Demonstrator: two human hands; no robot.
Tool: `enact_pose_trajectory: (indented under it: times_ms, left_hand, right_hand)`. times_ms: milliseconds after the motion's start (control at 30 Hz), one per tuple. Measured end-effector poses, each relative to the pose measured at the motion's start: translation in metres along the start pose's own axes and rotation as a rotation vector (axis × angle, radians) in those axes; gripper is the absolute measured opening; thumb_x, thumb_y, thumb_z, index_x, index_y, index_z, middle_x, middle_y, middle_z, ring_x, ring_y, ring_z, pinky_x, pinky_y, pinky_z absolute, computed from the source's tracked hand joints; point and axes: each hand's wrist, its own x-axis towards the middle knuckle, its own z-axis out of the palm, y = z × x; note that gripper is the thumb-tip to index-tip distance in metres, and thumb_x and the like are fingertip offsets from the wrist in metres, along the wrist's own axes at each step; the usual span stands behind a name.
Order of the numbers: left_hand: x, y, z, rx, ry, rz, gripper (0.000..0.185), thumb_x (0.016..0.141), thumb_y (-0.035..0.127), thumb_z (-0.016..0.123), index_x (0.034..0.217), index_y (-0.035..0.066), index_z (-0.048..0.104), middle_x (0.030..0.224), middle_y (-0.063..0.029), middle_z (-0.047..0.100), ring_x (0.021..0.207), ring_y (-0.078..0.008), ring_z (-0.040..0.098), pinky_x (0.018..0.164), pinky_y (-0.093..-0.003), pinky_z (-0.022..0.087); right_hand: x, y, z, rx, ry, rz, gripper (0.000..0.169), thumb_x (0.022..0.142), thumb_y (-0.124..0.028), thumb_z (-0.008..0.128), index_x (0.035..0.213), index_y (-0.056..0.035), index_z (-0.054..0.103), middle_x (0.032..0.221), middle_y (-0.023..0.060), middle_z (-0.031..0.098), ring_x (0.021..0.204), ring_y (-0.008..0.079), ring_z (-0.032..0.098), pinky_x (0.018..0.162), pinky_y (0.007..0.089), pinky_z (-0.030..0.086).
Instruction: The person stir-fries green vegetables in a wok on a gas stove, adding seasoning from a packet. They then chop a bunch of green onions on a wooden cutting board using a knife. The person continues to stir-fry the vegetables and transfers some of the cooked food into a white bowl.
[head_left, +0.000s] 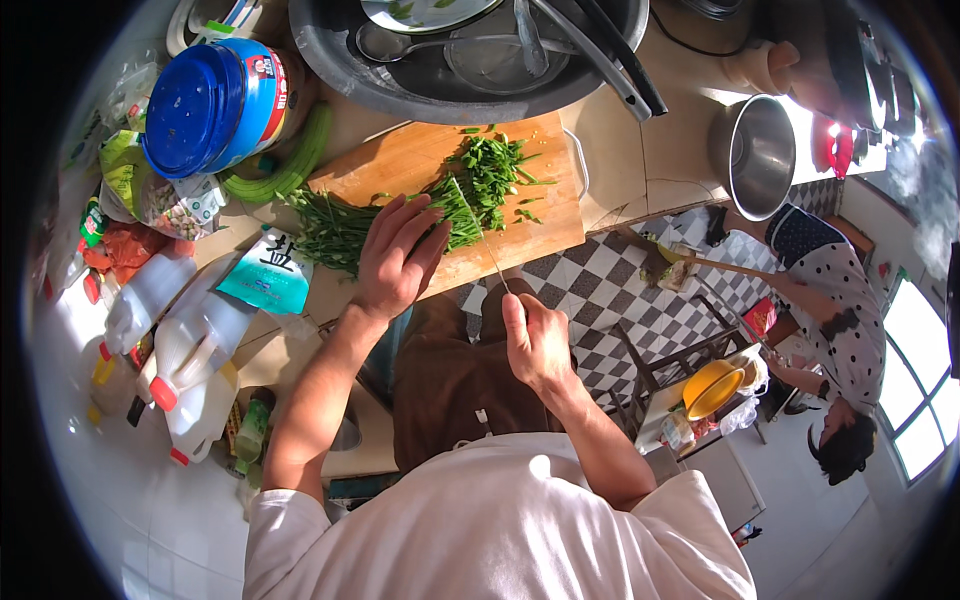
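A wooden cutting board (352, 175) lies before me on the tiled counter. My left hand (401, 251) rests with bent fingers on a bunch of uncut green stalks (334, 229), probably flowering chives, holding it against the board. In my right hand (536, 337) is the handle of a kitchen knife (478, 225). Its blade is seen almost edge-on and stands at the cut end of the bunch, just right of my left fingertips. Beyond the blade, chopped green pieces (487, 176) form a loose pile. The knife's handle is mostly hidden by my fingers.
A large metal basin (450, 109) with a plate, ladle and utensils borders the board's far side. To the left are a blue-lidded jar (195, 109), green gourd (300, 165), salt bag (270, 274) and plastic jugs (199, 337). A steel bowl (761, 157) stands right; another person (840, 315) holds a broom.
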Motion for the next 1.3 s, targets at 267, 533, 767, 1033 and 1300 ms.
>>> enact_pose_trajectory:
  times_ms: [267, 533, 767, 1033, 1300]
  left_hand:
    - [-0.002, -0.014, 0.011, -0.07, -0.016, 0.013, 0.02, 0.074, 0.002, 0.078, 0.093, 0.001, 0.074, 0.103, -0.0075, 0.07, 0.104, -0.0285, 0.067, 0.09, -0.042, 0.058]
    - [-0.001, -0.02, 0.013, -0.087, -0.026, 0.036, 0.019, 0.072, 0.002, 0.079, 0.091, 0.001, 0.074, 0.099, -0.0063, 0.07, 0.1, -0.0276, 0.067, 0.084, -0.0385, 0.06]
    - [-0.005, -0.023, 0.018, -0.08, 0.001, 0.041, 0.016, 0.069, -0.001, 0.078, 0.081, 0.002, 0.068, 0.092, -0.0052, 0.068, 0.094, -0.0263, 0.069, 0.079, -0.0354, 0.061]
    - [0.0, -0.019, 0.016, -0.054, 0.027, 0.038, 0.017, 0.068, -0.005, 0.077, 0.08, 0.001, 0.067, 0.091, -0.0063, 0.068, 0.098, -0.0269, 0.068, 0.084, -0.0362, 0.061]
    - [0.002, -0.006, -0.003, 0.005, -0.16, 0.009, 0.021, 0.076, 0.009, 0.075, 0.093, -0.001, 0.067, 0.109, -0.0082, 0.065, 0.116, -0.0335, 0.061, 0.101, -0.0501, 0.053]
  right_hand:
    - [0.004, -0.008, 0.008, -0.055, -0.049, 0.074, 0.066, 0.105, -0.052, 0.047, 0.069, 0.0033, 0.053, 0.063, 0.0296, 0.055, 0.066, 0.0532, 0.056, 0.058, 0.0526, 0.045]
    - [0.016, -0.026, 0.001, -0.132, -0.148, 0.176, 0.07, 0.106, -0.051, 0.044, 0.067, 0.0059, 0.055, 0.066, 0.0318, 0.057, 0.069, 0.0548, 0.057, 0.061, 0.0528, 0.047]
    - [0.02, -0.012, 0.019, -0.142, -0.062, 0.191, 0.073, 0.106, -0.057, 0.038, 0.068, 0.0054, 0.047, 0.059, 0.027, 0.046, 0.058, 0.0489, 0.043, 0.056, 0.0477, 0.043]
    - [0.022, 0.014, 0.033, -0.041, 0.103, 0.014, 0.062, 0.105, -0.046, 0.049, 0.067, 0.0039, 0.054, 0.06, 0.0294, 0.053, 0.061, 0.0516, 0.057, 0.054, 0.0505, 0.045]
    - [0.021, 0.006, 0.03, 0.013, 0.074, -0.099, 0.066, 0.103, -0.051, 0.049, 0.071, 0.005, 0.06, 0.063, 0.031, 0.058, 0.064, 0.0504, 0.062, 0.056, 0.0526, 0.048]
